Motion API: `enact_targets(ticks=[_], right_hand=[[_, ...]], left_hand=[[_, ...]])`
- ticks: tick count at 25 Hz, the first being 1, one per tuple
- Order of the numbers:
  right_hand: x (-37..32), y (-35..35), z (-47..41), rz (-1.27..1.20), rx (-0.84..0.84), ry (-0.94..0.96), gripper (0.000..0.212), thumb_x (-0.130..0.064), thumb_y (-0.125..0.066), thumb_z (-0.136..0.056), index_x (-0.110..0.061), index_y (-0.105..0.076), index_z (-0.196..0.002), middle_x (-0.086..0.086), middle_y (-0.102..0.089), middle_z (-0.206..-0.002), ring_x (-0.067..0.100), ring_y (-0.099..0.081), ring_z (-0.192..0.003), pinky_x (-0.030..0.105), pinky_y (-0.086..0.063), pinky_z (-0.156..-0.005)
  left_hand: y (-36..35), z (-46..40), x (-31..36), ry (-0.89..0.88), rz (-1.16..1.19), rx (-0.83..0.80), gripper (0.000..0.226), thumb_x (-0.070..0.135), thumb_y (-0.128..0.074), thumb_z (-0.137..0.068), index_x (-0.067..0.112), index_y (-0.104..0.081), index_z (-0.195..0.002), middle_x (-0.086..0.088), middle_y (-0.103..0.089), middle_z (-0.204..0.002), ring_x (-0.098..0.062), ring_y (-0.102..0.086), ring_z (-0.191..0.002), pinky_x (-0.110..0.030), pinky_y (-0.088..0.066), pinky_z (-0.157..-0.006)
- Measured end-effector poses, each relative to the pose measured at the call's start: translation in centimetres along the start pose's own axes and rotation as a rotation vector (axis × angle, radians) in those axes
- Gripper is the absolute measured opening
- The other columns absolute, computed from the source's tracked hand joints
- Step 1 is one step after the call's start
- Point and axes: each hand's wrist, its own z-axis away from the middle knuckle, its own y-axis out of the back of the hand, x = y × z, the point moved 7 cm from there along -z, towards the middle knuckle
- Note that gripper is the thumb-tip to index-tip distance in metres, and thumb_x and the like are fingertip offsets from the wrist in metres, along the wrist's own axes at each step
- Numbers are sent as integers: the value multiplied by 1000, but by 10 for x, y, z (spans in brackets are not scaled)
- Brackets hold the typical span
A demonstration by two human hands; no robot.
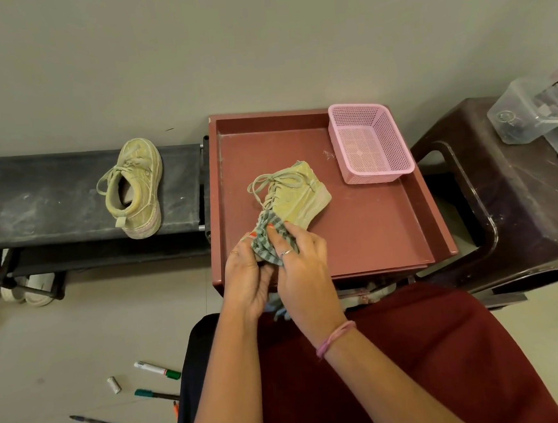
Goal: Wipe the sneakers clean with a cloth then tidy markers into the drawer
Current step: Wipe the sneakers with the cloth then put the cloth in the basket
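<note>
The sneaker (294,195) being cleaned lies tipped on its side in the red tray (383,236), laces loose, with the striped cloth (268,242) bunched against its near end. Both hands meet on that cloth: the right hand (300,269) has its fingers curled over the bundle and the left hand (248,280) pinches it from the left, so neither hand pins the shoe itself. That is the risk, I judge: a firm rub could push the unheld sneaker far and right across the smooth tray toward the pink basket (370,142), or the cloth could snag a lace loop and drag it. The second sneaker (134,189) sits well apart on the dusty black bench (36,197) at left, likely to pick up grime again. The markers (156,369) lie scattered on the floor near left, where one could roll underfoot
</note>
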Motion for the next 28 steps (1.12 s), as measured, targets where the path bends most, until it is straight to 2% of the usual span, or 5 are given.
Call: enact_targets(ticks=[3, 8, 17, 23, 28], right_hand=[[21, -3, -7, -43, 32, 90, 43, -7, -38, -88, -9, -62, -124, 13, -57, -125, 27, -48, -112, 32, -43, -97], [90, 2, -51, -188, 17, -257, 52, 18, -45, -81, -4, -59, -126, 8, -57, -116, 9, -51, -107, -3, -27, -90], [29, 10, -8, -139, 24, 96, 54, 12, -51, -74, -8, -62, -122, 9, -60, -113, 23, -55, -103, 17, -37, -96], [89, 1, -77, -148, 41, -269, 50, 17, -45, -81, -4, -60, -124, 16, -58, -117, 28, -55, -108, -2, -27, -88], [55, -1, -47, -169, -4, -161, 53, 14, -47, -80, -7, -59, -126, 9, -59, -120, 21, -55, -112, 17, -36, -100]], left_hand=[[-6, 4, 4, -14, -9, 2, 25, 15, -47, -98, 0, -63, -108, -12, -73, -94, -16, -71, -87, -27, -59, -72], [-4, 4, 5, -12, 26, 56, 18, 13, -47, -99, 3, -59, -107, -14, -67, -109, -21, -66, -103, -32, -59, -82], [0, 1, 8, 15, -25, 66, 20, 16, -46, -99, 3, -61, -102, -10, -73, -86, -14, -72, -76, -25, -60, -65], [0, 2, 3, 42, 86, 77, 19, 12, -49, -98, -2, -55, -109, -20, -62, -116, -29, -61, -113, -43, -53, -96], [4, -1, 4, 26, 42, 54, 26, 9, -65, -88, 2, -61, -112, -14, -71, -106, -20, -70, -100, -31, -58, -83]])
